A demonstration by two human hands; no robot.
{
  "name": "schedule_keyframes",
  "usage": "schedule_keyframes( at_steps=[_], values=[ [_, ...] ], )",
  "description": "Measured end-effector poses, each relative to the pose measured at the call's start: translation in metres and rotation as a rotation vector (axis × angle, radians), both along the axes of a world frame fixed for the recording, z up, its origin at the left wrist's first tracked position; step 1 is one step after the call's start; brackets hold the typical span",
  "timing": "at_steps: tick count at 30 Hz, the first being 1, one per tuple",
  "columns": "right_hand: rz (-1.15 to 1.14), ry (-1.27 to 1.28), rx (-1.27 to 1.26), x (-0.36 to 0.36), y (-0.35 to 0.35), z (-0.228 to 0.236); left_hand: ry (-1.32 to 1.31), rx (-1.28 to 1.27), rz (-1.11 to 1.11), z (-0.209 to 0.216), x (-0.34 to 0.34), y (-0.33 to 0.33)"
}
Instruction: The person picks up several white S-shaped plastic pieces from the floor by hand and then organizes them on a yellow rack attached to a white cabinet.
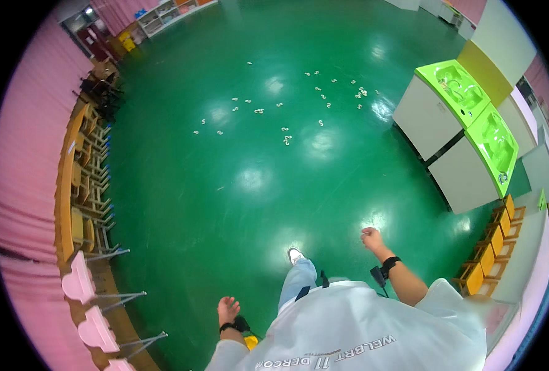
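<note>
My left hand (228,307) hangs low beside my body, fingers slightly bent and apart, with nothing visible in it. Farther forward on the right, my right hand (371,238) is held over the floor, its fingers loosely bent; I see nothing in it. Each wrist wears a black strap with a small dark device. Neither hand touches anything. Ahead, several small white S-shaped pieces (285,137) lie scattered across the green floor (225,216), well beyond both hands. One white shoe (295,255) shows in front of me.
At right stand two cabinets with bright green sink tops (494,145), then small wooden stools (485,260) along the wall. Wooden chairs (83,185) and pink folding seats (80,281) line the left side by a pink curtain (27,154). Shelves (163,17) stand at the back.
</note>
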State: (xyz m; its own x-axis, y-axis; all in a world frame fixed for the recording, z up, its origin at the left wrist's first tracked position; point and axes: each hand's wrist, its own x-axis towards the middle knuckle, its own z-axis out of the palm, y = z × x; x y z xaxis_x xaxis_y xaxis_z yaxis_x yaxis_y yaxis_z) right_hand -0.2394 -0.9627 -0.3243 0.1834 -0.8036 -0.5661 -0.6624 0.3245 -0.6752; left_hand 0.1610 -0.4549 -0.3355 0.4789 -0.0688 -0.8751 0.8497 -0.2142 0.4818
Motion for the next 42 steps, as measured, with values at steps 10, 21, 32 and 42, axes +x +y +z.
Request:
schedule_keyframes(
  at_steps=[10,21,32,42],
  values=[
    [-0.584,-0.138,0.151,-0.003,-0.135,0.063,-0.094,-0.079,-0.369,0.029,0.181,-0.387],
    [-0.841,-0.375,0.315,0.072,-0.424,0.021,-0.125,-0.031,-0.467,0.027,0.24,-0.689],
    [-0.592,-0.161,0.21,0.172,-0.742,0.038,-0.02,0.14,-0.51,-0.038,0.278,-0.913],
    [-0.669,-0.041,0.257,0.169,-0.96,0.006,0.068,0.153,-0.656,-0.079,0.311,-1.205]
  ],
)
